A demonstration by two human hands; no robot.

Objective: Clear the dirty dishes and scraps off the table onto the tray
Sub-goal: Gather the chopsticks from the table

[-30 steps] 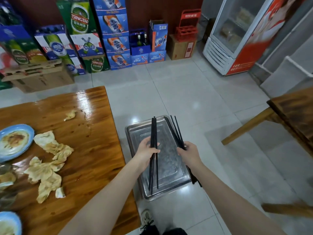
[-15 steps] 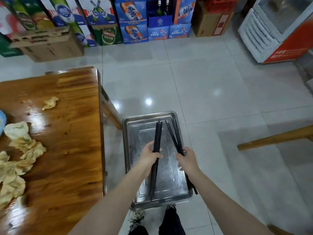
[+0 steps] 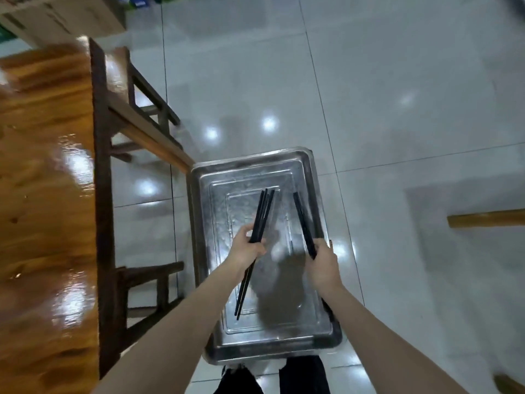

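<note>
Grips a bundle of thin black chopsticks [image 3: 262, 214] in the left hand [image 3: 247, 248] and a second set of black chopsticks [image 3: 302, 220] in the right hand [image 3: 322, 265], fingers curled round each, far ends angled apart. Holds both over a rectangular dented silver metal tray [image 3: 196, 223], set low just beside a glossy brown wooden table [image 3: 42, 194]. Looks down past a dark wooden stool [image 3: 147, 129] onto shiny pale grey floor tiles [image 3: 369, 95].
</note>
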